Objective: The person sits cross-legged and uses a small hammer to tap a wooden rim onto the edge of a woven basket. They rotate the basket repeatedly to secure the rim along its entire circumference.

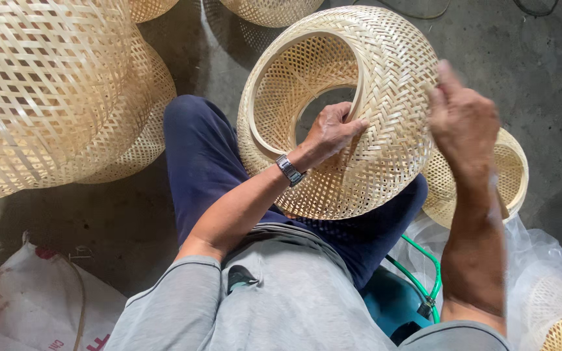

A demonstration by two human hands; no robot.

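A pale, round, open-weave bamboo shade with a wide circular rim opening is held tilted on the lap, resting against the dark blue trousers, opening turned up and to the left. The left hand, with a metal wristwatch on the wrist, is pressed on the woven wall just below the inner rim, fingers curled, thumb toward the rim edge. The right hand is laid on the outer right side of the weave, fingers bent and partly blurred; whether a strip is pinched cannot be told. The step in hand is judged to be checking or tightening the weave near the rim while the shade is steadied. The next move is judged to call for a firm brace from the left hand and a careful turn of the shade, so that thin strips are not bent or cracked.

A smaller woven bamboo piece lies just behind the right forearm. Large woven bamboo shades are stacked at the left on the grey concrete floor. A white printed sack lies lower left, clear plastic sheeting and a green wire frame lower right.
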